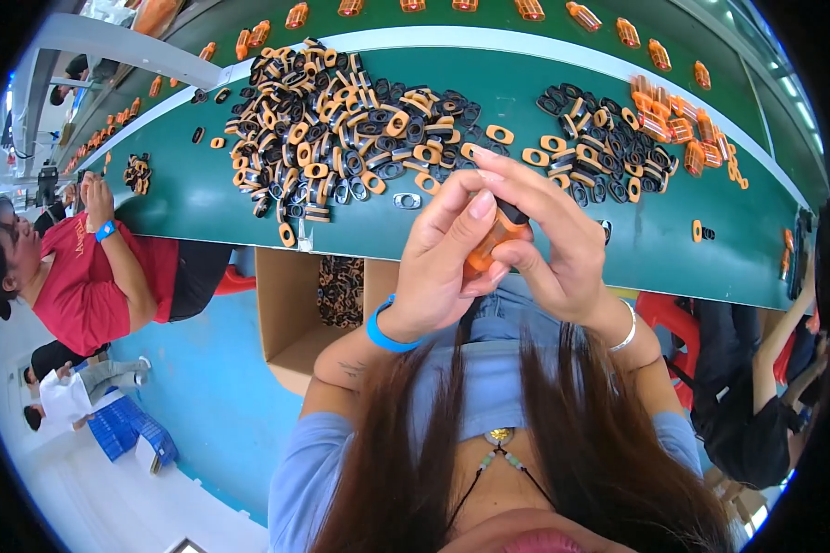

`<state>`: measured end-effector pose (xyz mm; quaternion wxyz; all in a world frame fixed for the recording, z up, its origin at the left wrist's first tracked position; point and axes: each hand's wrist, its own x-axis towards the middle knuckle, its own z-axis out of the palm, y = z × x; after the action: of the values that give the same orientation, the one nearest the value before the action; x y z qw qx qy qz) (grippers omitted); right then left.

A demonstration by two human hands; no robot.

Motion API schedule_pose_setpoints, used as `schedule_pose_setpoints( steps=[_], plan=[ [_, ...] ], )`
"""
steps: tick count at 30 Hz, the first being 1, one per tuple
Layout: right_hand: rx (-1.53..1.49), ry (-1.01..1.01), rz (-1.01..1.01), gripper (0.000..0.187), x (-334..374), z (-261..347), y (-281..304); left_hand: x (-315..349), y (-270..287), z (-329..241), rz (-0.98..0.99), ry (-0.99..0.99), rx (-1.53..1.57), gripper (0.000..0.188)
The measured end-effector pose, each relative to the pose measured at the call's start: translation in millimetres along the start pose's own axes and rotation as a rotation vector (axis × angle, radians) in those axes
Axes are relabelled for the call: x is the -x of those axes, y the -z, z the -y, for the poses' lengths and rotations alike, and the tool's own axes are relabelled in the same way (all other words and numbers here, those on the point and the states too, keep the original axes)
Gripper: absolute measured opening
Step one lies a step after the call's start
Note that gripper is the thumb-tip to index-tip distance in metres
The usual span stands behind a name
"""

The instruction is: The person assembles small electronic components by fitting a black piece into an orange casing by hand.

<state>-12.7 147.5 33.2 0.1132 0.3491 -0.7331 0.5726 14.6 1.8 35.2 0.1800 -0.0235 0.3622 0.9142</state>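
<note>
A small translucent orange bottle-shaped piece [491,241] with a black top is up in front of my chest, above the near edge of the bench. My left hand [441,247] closes round its left side, thumb along the front. From the other side my right hand [563,241] grips it, thumb against its lower part and fingers arched over the black top. Fingers cover much of the piece. Beyond my hands spreads a large heap of black and orange oval rings [341,129]. A smaller heap of the same rings [609,138] lies to the right.
Orange bottle-shaped pieces [682,120] are piled at the right on the green bench [489,198]. More stand along the belt [563,41] behind a pale rail. An open cardboard box [281,313] with rings is below the edge. A co-worker in red [101,286] sits left.
</note>
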Motion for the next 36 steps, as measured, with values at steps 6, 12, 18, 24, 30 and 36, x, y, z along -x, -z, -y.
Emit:
schedule_pose_setpoints(
  steps=[6, 12, 18, 24, 30, 36],
  plan=[
    [-0.024, 0.013, -0.033, 0.041, -1, 10, -7, 7, -6, 4, -0.049, -0.110, 0.055, 0.021],
    [-0.025, 0.054, -0.077, 0.038, -1, 12, -10, 6, -10, 10, -0.065, -0.168, 0.050, 0.021],
    [-0.080, -0.113, 0.047, 0.042, -3, -11, -3, -8, 10, 9, 0.032, -0.115, 0.092, 0.028],
    [-0.589, -0.290, -0.060, 0.053, -7, -6, 2, -8, 7, -5, 0.141, -0.109, -0.015, 0.041],
    [-0.518, -0.254, -0.016, 0.049, -5, -9, 3, -5, 7, -4, 0.130, -0.133, -0.046, 0.045],
    [0.114, -0.113, 0.099, 0.037, -10, -11, 18, 0, 22, 4, 0.114, -0.329, -0.448, 0.032]
  ],
)
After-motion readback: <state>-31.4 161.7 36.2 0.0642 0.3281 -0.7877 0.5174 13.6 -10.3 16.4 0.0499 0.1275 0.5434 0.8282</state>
